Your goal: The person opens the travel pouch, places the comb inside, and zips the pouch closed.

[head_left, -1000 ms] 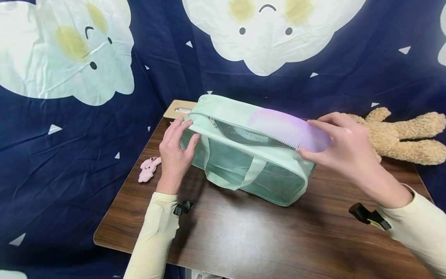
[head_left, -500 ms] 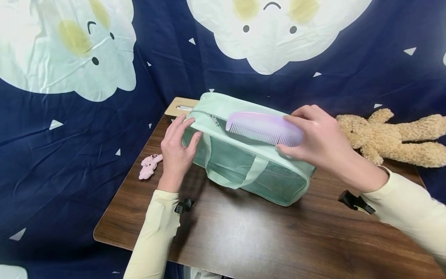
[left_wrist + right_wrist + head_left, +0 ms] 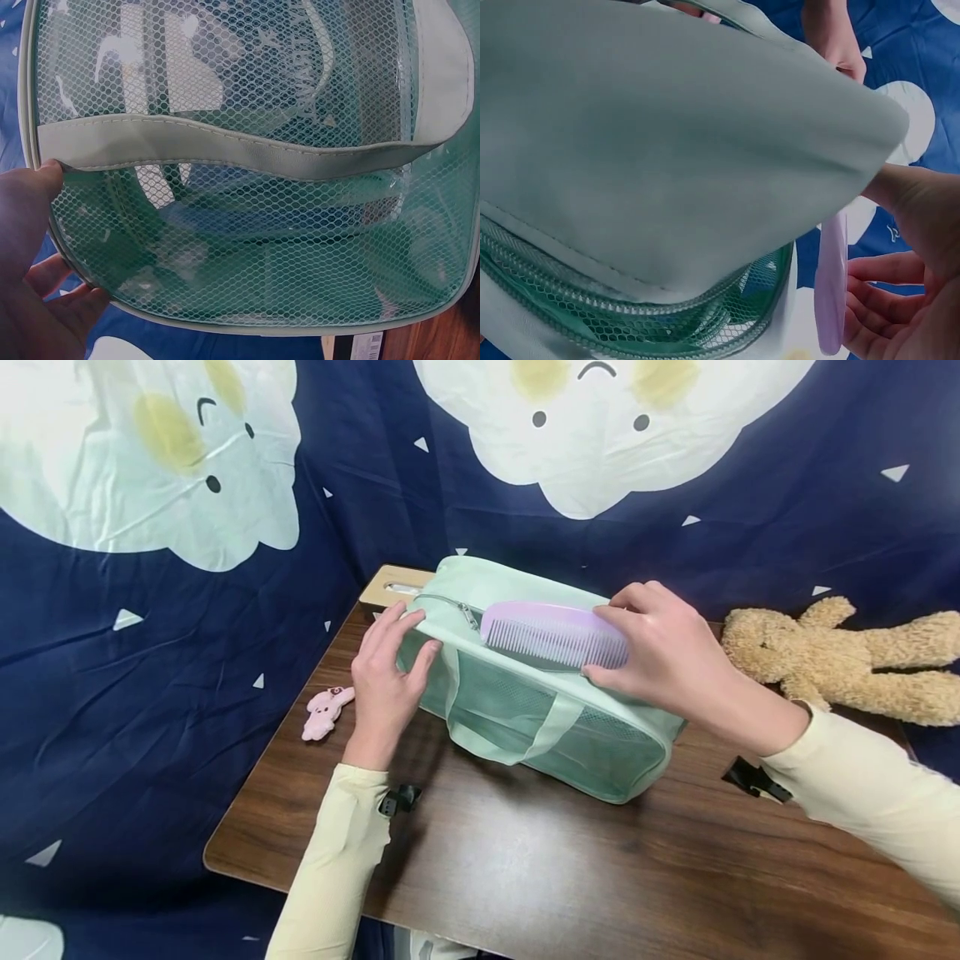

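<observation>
A mint-green travel bag [image 3: 495,578] with see-through mesh sides stands on the table, its top zipper partly open. My right hand [image 3: 663,639] pinches a lilac comb [image 3: 543,614] by one end, over the bag's opening, teeth facing down toward me. In the right wrist view the same comb [image 3: 831,292] shows edge-on beside the bag's top. My left hand [image 3: 392,681] holds the bag's upper left edge; in the left wrist view the thumb sits beside a handle strap [image 3: 225,146] and the fingers are behind the rim.
A small pink plush charm [image 3: 324,714] lies left of the bag. Behind the bag's left end is a wooden box [image 3: 378,587] with a slot. A tan teddy bear [image 3: 840,647] lies at the right. The brown table [image 3: 480,868] meets a navy cloud-patterned curtain [image 3: 360,502].
My right hand has carried the comb leftward from the bag's right end to above the middle of the opening, slowing lately. My left hand has kept its hold on the bag.
</observation>
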{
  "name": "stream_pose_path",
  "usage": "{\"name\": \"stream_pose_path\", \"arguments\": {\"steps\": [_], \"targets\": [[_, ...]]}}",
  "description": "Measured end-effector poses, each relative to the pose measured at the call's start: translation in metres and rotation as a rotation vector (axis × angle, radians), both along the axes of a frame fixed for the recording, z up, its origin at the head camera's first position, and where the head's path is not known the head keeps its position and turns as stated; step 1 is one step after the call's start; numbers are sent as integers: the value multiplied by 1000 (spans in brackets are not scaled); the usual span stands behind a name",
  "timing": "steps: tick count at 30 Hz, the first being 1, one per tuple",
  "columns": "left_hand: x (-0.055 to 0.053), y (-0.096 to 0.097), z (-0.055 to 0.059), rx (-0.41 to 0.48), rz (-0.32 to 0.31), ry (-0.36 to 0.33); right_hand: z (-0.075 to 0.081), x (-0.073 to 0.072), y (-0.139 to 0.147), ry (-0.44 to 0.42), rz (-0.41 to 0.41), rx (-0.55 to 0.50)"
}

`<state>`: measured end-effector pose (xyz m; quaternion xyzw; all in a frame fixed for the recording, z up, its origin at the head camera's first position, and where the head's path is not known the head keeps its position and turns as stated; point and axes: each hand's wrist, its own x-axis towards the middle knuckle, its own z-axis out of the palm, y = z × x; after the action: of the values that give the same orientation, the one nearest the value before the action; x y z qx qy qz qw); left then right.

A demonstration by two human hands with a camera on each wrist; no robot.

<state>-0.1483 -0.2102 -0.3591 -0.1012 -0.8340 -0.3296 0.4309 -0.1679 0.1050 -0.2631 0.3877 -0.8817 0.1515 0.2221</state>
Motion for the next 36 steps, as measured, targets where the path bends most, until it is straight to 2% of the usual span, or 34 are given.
{"name": "stream_pose_path", "arguments": {"steps": [7,14,17,21,27,30,36], "targets": [[1,-1,0,-3,-2,-2,0,-1,-4,48,-36,52],[1,-2,0,0,-8,3,-6,-5,-7,113,-7,63],[1,-2,0,7,-14,4,-6,-5,-8,115,9,74],[0,-3,-1,5,-13,0,2,-4,-11,59,32,55],[-1,-5,-1,12,-9,-6,25,-12,-22,-139,73,31],[0,-5,-1,13,-9,-11,33,-19,-31,-312,78,44],[2,-4,-1,23,-16,-16,42,-38,-49,-719,118,75]]}}
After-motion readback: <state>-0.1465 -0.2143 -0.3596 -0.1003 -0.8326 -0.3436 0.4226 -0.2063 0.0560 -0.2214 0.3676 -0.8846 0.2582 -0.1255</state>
